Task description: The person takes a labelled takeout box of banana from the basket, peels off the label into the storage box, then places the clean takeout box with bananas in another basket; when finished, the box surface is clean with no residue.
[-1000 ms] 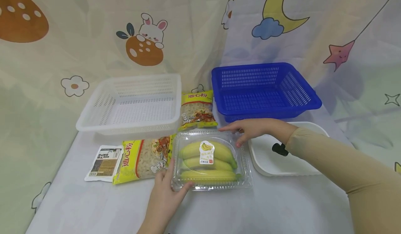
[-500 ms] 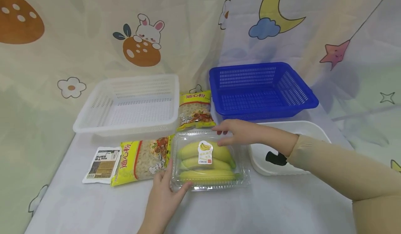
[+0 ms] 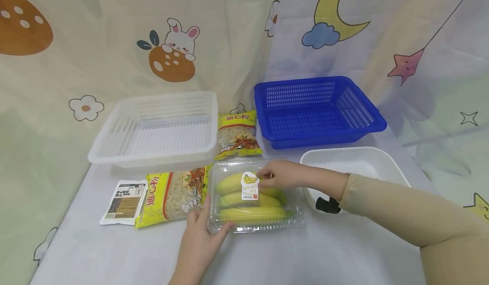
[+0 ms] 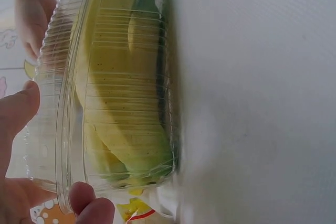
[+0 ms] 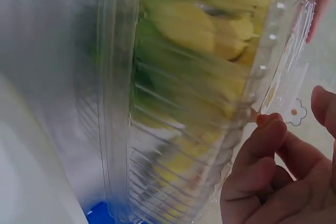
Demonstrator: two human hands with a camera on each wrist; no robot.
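Observation:
A clear plastic clamshell box (image 3: 297, 208) holds several bananas (image 3: 252, 213) and lies on the white table. A white label (image 3: 250, 191) with a banana picture sits on its lid. My left hand (image 3: 199, 238) grips the box's front left corner, with the thumb at the front edge of the lid and fingertips (image 4: 84, 198) curled at the rim. Over the lid, my right hand (image 3: 280, 175) has its bent fingertips right at the label's right edge. In the right wrist view its thumb (image 5: 323, 109) stands apart from the curled fingers.
Left of the box lie a yellow macaroni bag (image 3: 179, 194) and a white pouch (image 3: 124, 202). A second macaroni bag (image 3: 237, 134) sits between the white basket (image 3: 153, 160) and blue basket (image 3: 324, 138). A white tray (image 3: 355, 157) stands at right, under the right forearm.
My right hand has moved left and forward-down from the box's back right edge onto the area beside the label, its fingers bending more. The left hand keeps its hold on the corner.

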